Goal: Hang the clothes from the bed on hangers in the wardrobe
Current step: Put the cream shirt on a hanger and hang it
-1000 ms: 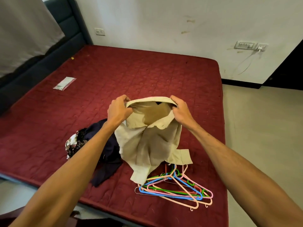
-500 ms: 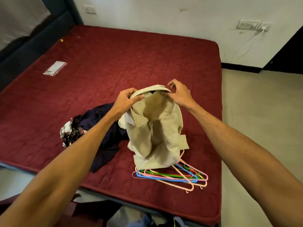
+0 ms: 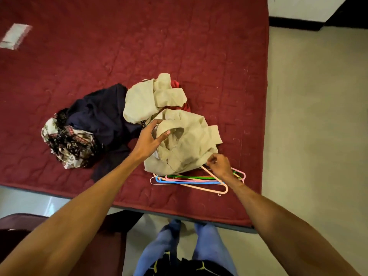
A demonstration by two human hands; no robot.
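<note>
A beige shirt (image 3: 185, 140) lies crumpled on the dark red bed (image 3: 139, 46), its lower edge over a pile of coloured plastic hangers (image 3: 191, 179). My left hand (image 3: 149, 140) grips the shirt's collar, thumb curled into the fabric. My right hand (image 3: 220, 165) pinches the top of a pink hanger (image 3: 211, 187) at the shirt's lower right edge. A second beige garment (image 3: 147, 100) lies just behind, with a bit of red cloth (image 3: 184, 105) showing under it. To the left lie a dark navy garment (image 3: 99, 116) and a black-and-white patterned one (image 3: 67, 144).
A small white packet (image 3: 15, 35) lies far left on the bed. Beige floor (image 3: 318, 116) runs along the bed's right side. My legs in blue trousers (image 3: 183, 248) stand at the bed's near edge. A dark object (image 3: 20, 226) sits low at the left.
The shirt was held up by the collar with both hands; now it lies on the bed. My right hand let go and moved down to the hangers. The camera tilted downward.
</note>
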